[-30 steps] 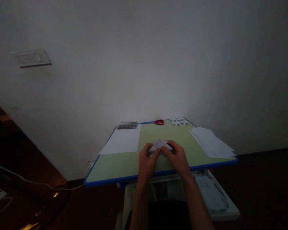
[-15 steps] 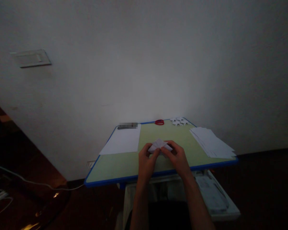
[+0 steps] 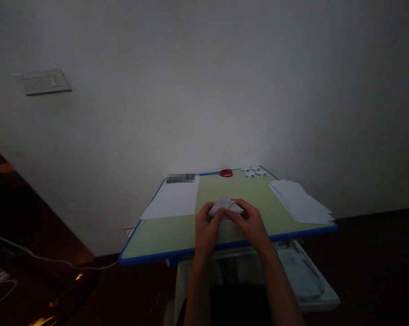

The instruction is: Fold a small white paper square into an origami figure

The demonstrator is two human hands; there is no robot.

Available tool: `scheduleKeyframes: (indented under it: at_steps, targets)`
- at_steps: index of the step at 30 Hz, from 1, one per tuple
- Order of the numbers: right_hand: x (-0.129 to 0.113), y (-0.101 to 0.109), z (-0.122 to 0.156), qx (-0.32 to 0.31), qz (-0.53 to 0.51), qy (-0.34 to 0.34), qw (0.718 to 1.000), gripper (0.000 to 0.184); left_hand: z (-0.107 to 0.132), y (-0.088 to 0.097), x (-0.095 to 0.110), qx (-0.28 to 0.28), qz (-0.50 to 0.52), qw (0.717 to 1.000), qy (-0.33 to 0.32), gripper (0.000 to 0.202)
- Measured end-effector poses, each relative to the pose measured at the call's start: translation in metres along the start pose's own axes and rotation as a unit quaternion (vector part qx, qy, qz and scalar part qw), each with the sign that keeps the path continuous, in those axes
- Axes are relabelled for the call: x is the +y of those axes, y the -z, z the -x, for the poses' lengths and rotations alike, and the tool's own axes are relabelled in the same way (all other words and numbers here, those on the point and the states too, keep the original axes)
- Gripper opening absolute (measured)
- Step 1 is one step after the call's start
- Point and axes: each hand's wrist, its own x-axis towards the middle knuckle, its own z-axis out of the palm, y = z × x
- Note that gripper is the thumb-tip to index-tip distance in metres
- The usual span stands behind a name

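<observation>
A small piece of folded white paper [image 3: 224, 202] is held up between my two hands over the front part of the table. My left hand [image 3: 206, 224] grips its left side, thumb on the near face and fingers curled behind. On the right side my right hand [image 3: 252, 222] pinches it the same way. Both thumbs meet near the paper's lower middle. The paper shows a pointed top and slanting creases; its back and lower edge are hidden by the fingers.
The green table [image 3: 156, 240] has a blue rim. White sheets [image 3: 173, 199] lie at left under a blurred dark object [image 3: 180, 178]. Red-handled scissors [image 3: 226, 173] and several folded paper shapes [image 3: 254, 171] sit at the back. More loose sheets [image 3: 301, 201] spread at right, above an open drawer [image 3: 302, 276].
The thumbs have shifted very slightly on the folded paper, which stays in both hands. Otherwise the view has only drifted a little.
</observation>
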Motion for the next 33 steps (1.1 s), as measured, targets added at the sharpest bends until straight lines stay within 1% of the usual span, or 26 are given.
scheduleKeyframes:
  at_steps: [7, 17, 22, 26, 31, 33]
  targets:
    - [0.0033, 0.0007, -0.0012, 0.015, 0.006, 0.002, 1.0, 0.029, -0.001, -0.0002, -0.002, -0.012, 0.019, 1.0, -0.001, 0.022]
    - [0.0028, -0.0012, -0.0015, 0.029, 0.004, -0.005, 1.0, 0.028, -0.0004, -0.0004, 0.001, -0.024, 0.01, 1.0, -0.005, 0.024]
    - [0.0009, -0.0001, -0.0004, 0.012, 0.027, 0.014, 0.999, 0.022, -0.0012, -0.0005, -0.0007, 0.005, 0.006, 1.0, 0.0, 0.027]
    - [-0.0016, -0.0003, 0.0002, 0.007, 0.028, 0.012, 1.0, 0.024, -0.0019, -0.0002, -0.0021, 0.003, 0.008, 1.0, -0.001, 0.029]
    - [-0.0036, -0.0012, -0.0001, 0.032, 0.027, 0.008, 0.999, 0.025, -0.0009, -0.0004, -0.003, 0.007, 0.018, 1.0, -0.003, 0.032]
    - [-0.0037, -0.0011, -0.0003, 0.038, 0.026, 0.009, 0.999, 0.025, -0.0001, -0.0008, -0.0021, -0.003, 0.023, 1.0, -0.005, 0.032]
